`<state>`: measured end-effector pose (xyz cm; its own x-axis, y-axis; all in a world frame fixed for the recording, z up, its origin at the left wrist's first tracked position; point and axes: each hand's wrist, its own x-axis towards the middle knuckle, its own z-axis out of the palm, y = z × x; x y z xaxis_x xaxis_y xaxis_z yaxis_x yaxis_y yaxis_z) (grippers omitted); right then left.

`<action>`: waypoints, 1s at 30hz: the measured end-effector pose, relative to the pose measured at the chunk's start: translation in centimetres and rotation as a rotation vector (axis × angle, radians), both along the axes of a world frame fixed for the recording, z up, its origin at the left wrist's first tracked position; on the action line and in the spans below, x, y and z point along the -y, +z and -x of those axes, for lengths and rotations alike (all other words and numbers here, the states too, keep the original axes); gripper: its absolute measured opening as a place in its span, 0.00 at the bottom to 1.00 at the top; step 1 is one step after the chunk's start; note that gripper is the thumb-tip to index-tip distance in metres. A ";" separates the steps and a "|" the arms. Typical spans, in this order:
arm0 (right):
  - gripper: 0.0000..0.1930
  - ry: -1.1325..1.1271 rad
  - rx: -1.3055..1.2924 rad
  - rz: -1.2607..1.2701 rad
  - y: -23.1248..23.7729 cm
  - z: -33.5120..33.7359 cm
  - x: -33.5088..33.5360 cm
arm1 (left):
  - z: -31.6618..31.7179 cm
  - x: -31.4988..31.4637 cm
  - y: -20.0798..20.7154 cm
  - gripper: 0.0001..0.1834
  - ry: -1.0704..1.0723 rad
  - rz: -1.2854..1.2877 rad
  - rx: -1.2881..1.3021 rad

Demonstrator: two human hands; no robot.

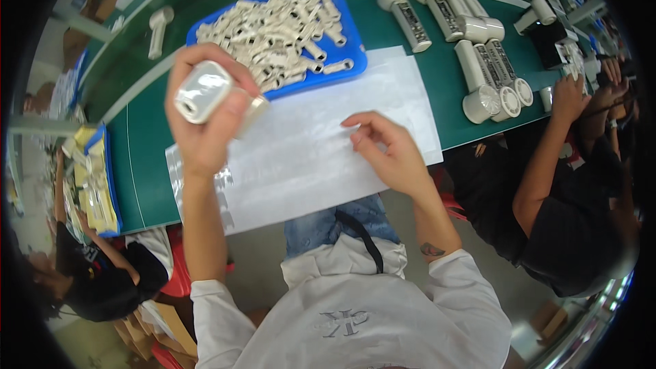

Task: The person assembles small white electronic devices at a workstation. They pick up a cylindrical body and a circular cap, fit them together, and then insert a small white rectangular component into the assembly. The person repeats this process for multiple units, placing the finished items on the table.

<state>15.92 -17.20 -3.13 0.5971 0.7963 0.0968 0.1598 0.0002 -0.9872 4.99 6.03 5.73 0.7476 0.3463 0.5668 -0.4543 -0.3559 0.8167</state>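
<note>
My left hand point(198, 123) is raised over the left part of a white sheet point(307, 164). Its fingers wrap round a white plastic housing point(205, 92) with a shiny, rounded end face and a small dark hole near one edge. The rest of that piece lies behind my fingers and is somewhat blurred. Above the sheet's right half hovers my right hand point(389, 150), loosely bent, thumb and forefinger apart and nothing between them. Just beyond both hands, a blue tray point(355, 61) carries a heap of small cream plastic parts point(280, 31).
Several white fan-like units with round heads point(410, 20) lie at the far right of the green table point(147, 178). A single similar piece point(159, 31) rests at the far left. Co-workers sit on both sides; one's hand point(570, 99) works at the right. A yellow-lined blue bin point(99, 184) stands left.
</note>
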 end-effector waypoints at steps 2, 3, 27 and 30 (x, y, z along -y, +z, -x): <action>0.09 -0.016 0.097 -0.042 -1.4 -0.3 -0.1 | -2.3 -2.3 2.5 0.21 -0.007 -0.098 -0.077; 0.08 -0.025 0.148 -0.053 -1.8 -0.2 0.0 | -3.5 -3.7 3.4 0.22 -0.029 -0.174 -0.130; 0.08 0.021 0.132 -0.059 -1.7 -0.5 0.9 | -26.1 -5.3 -3.2 0.38 -0.152 -0.996 -0.260; 0.09 -0.014 0.158 -0.061 -1.8 -0.1 0.5 | -26.0 1.8 -5.4 0.34 -0.295 -1.073 -0.156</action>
<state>16.02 -17.71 -4.92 0.5817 0.7778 0.2382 0.3136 0.0558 -0.9479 30.98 4.22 0.32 0.8082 -0.4671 0.3586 -0.5568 -0.8043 0.2073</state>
